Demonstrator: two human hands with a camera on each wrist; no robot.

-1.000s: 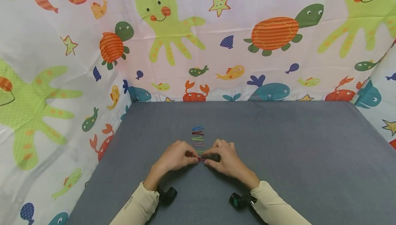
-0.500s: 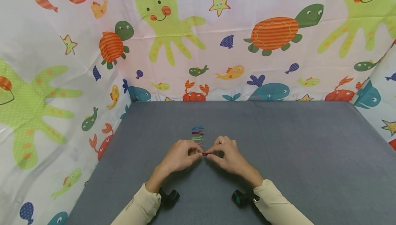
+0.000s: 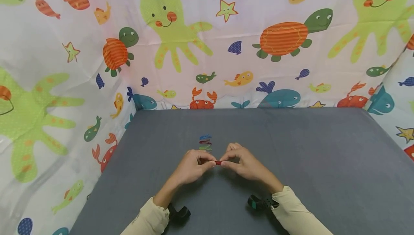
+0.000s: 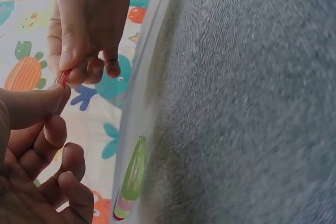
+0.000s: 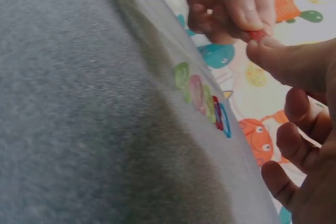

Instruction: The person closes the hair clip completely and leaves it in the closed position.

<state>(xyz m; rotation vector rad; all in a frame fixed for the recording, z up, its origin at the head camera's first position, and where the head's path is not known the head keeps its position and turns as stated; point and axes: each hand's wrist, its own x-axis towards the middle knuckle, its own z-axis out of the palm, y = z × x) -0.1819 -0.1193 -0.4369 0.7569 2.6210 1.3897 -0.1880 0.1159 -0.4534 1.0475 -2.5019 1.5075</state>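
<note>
Both hands meet over the grey table and hold one small red hair clip (image 3: pixel 218 163) between them. My left hand (image 3: pixel 193 166) pinches its left end between thumb and index finger; my right hand (image 3: pixel 244 163) pinches the other end the same way. Fingertips cover most of the clip, and only a short red stretch shows in the right wrist view. Beyond the hands, more clips lie in a row on the table: a blue clip (image 3: pixel 205 137) farthest off, then a dark red clip (image 3: pixel 205 142) and a green clip (image 3: pixel 205 148). A pink clip (image 5: pixel 197 92) and a nearer green clip (image 5: pixel 182 80) show in the right wrist view.
The grey cloth-covered table (image 3: pixel 307 163) spreads out on both sides of the hands. A curtain (image 3: pixel 233 30) printed with sea animals stands along its back and sides. Black wrist cameras (image 3: pixel 257 203) sit below each wrist.
Both hands have come up off the row and slightly right, carrying the red clip away from beside the near green one. The head view has tilted up a little.
</note>
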